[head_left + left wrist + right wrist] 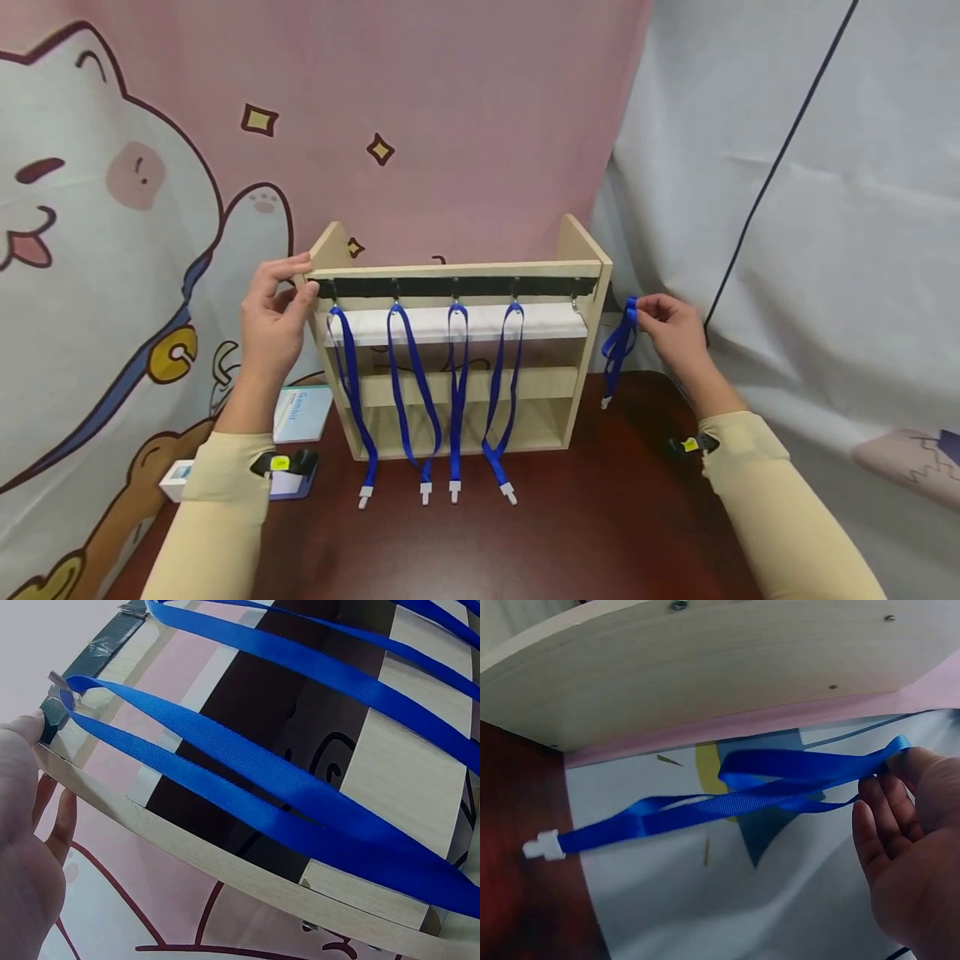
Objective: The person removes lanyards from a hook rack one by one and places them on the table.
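Pink cloth point(465, 125) hangs behind the desk point(570, 533); beside the rack point(551, 384), my right hand point(672, 327) pinches a blue lanyard point(742, 803) opposite its clip point(547, 846), a sound hold for something probably light, soft and limp. My left hand point(274, 323) grips the rack.

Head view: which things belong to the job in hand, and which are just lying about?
Job:
- blue lanyard, pinched by the right hand
- wooden rack, gripped by the left hand
- four hanging lanyards
- bare hook

Lying about:
- booklet
- small white box
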`<action>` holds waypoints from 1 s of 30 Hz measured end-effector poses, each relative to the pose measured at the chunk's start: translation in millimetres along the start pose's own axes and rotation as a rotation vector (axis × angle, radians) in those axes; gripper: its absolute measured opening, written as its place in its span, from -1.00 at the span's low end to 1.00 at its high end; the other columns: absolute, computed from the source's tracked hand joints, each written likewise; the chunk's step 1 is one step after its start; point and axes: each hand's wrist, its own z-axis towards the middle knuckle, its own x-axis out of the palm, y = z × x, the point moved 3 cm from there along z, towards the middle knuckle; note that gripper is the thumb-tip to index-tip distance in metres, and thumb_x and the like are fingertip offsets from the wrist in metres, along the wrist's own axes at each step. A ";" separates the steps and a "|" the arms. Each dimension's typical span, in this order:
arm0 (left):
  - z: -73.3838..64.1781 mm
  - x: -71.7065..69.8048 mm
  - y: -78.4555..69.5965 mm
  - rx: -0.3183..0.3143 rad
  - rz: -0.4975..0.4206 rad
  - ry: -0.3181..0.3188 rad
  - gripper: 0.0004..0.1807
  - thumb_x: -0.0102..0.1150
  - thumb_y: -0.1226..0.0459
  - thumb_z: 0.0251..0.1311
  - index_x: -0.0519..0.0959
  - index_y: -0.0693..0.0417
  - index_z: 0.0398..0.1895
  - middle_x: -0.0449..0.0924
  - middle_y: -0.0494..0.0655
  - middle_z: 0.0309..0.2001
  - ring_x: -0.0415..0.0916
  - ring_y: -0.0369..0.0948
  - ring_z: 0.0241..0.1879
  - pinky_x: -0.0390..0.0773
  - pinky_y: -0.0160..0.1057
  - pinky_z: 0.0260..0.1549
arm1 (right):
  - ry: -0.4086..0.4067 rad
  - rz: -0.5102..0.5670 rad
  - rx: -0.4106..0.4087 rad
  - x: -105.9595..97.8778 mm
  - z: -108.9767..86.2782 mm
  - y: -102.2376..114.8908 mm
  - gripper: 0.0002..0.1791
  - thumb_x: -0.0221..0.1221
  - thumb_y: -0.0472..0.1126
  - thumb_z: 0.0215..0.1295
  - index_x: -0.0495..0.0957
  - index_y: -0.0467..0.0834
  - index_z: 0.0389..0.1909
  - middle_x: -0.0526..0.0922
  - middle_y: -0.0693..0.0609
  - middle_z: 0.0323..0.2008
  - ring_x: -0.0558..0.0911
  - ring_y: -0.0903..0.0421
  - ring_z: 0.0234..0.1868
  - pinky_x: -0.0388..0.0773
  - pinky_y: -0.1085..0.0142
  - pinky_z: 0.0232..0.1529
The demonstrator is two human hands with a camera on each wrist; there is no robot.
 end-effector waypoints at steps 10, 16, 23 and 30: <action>0.5 -0.3 -0.7 -0.002 -0.002 0.002 -0.70 0.26 0.43 0.57 0.64 0.27 0.27 0.58 0.00 0.40 0.47 -0.18 0.40 0.47 -0.25 0.24 | 0.078 -0.028 0.007 4.1 -20.0 -17.1 -0.71 0.28 -0.20 0.63 0.72 -0.37 0.10 0.79 -0.17 -0.13 0.66 0.35 -0.24 0.63 0.55 -0.20; 0.5 -0.9 -0.7 -0.008 -0.004 0.008 -0.70 0.29 0.40 0.57 0.66 0.22 0.28 0.58 -0.03 0.40 0.47 -0.18 0.41 0.48 -0.23 0.25 | 0.097 -0.123 -0.015 0.1 -30.5 -33.0 -0.78 0.32 -0.23 0.60 0.74 -0.33 0.02 0.80 -0.20 -0.18 0.62 0.29 -0.28 0.56 0.49 -0.30; -0.1 -0.3 -2.2 -0.014 0.001 0.009 -0.70 0.29 0.38 0.57 0.66 0.21 0.28 0.59 -0.05 0.40 0.47 -0.17 0.41 0.49 -0.23 0.26 | 0.123 -0.223 -0.047 0.1 -32.9 -65.6 -0.84 0.35 -0.26 0.57 0.76 -0.31 -0.05 0.82 -0.17 -0.18 0.66 0.18 -0.21 0.49 0.51 -0.21; -1.7 0.2 -4.5 -0.012 -0.004 0.010 -0.70 0.29 0.39 0.57 0.66 0.21 0.28 0.59 -0.05 0.40 0.46 -0.17 0.42 0.48 -0.23 0.26 | 0.143 -0.237 -0.008 12.1 -31.5 -98.8 -0.88 0.34 -0.29 0.55 0.76 -0.28 -0.06 0.80 -0.14 -0.18 0.65 0.10 -0.21 0.50 0.44 -0.24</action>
